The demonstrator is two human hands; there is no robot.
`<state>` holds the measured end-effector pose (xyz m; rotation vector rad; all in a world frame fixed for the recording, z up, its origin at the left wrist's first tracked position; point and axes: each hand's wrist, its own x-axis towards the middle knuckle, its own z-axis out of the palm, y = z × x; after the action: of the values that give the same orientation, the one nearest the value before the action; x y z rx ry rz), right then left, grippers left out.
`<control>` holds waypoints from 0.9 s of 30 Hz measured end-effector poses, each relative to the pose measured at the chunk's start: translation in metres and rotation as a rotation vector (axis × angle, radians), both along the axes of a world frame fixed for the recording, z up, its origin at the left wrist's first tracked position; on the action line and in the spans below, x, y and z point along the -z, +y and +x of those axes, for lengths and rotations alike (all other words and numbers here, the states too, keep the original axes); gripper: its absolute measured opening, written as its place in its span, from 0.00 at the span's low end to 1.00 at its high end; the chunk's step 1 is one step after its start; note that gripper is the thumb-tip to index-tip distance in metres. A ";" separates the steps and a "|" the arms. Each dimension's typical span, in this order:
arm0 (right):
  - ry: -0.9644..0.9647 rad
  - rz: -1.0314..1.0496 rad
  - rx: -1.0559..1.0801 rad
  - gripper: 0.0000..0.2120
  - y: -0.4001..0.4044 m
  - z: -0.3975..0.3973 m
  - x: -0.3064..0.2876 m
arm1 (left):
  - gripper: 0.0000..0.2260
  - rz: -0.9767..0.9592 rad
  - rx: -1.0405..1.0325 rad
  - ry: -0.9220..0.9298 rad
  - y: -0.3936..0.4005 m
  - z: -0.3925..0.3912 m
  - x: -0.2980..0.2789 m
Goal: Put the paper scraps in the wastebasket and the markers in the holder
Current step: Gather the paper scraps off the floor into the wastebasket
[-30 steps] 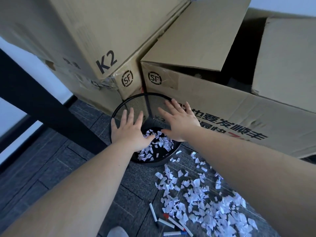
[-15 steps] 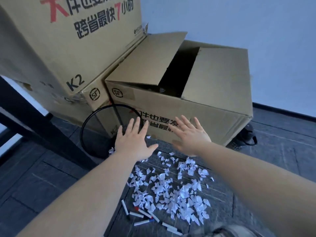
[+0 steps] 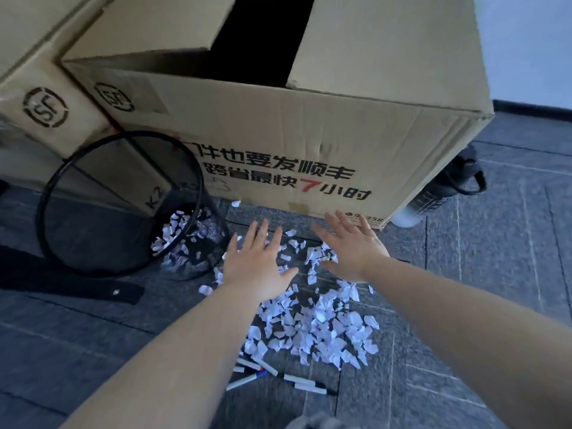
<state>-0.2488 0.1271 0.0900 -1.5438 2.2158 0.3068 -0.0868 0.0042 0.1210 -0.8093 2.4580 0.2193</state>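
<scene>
1. Mostly, the paper scraps [image 3: 312, 323] lie in a loose white heap on the dark tiled floor [image 3: 495, 274], spread from just in front of the large cardboard box [image 3: 309, 134] back toward the camera.
2. More scraps sit inside the black mesh wastebasket [image 3: 123, 205], which stands to the left of the heap, against the boxes; a few loose bits lie just beside its wall.
3. Several markers [image 3: 278, 377] lie flat on the floor at the near edge of the heap, some crossing each other. No holder can be made out.
4. The left hand [image 3: 258, 267] reaches forward, palm down, over the far left part of the heap, fingers straight and spread, holding nothing. Whether it touches the scraps cannot be told.
5. The right hand [image 3: 353, 249] is stretched out beside it, apart from the left, its palm turned partly inward, fingers straight and fanned, also released and empty.
6. Both forearms are bare and extend from the lower edge of the view.
7. A second cardboard box [image 3: 46, 88] stands at the left behind the wastebasket, and a dark bottle [image 3: 439, 190] with a loop handle leans at the large box's right corner.
</scene>
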 end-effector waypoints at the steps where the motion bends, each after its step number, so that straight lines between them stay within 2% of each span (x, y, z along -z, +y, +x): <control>1: -0.008 0.010 0.006 0.35 -0.006 -0.002 0.011 | 0.37 0.010 -0.020 -0.004 -0.008 -0.002 0.012; 7: -0.059 0.002 0.036 0.34 -0.057 -0.001 0.068 | 0.38 0.015 -0.095 -0.015 -0.061 -0.014 0.078; 15: -0.128 -0.028 0.032 0.33 -0.090 0.014 0.127 | 0.33 0.079 -0.203 0.098 -0.099 -0.028 0.133; 23: -0.128 -0.025 0.108 0.37 -0.087 0.019 0.151 | 0.41 0.119 -0.081 0.018 -0.086 -0.013 0.162; 27: -0.148 0.027 0.079 0.39 -0.058 0.012 0.158 | 0.44 0.227 -0.065 -0.011 -0.072 0.006 0.177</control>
<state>-0.2366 0.0687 -0.0680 -1.4137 2.1418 0.1906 -0.0809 -0.0681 -0.0561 -0.7883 2.3449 0.5060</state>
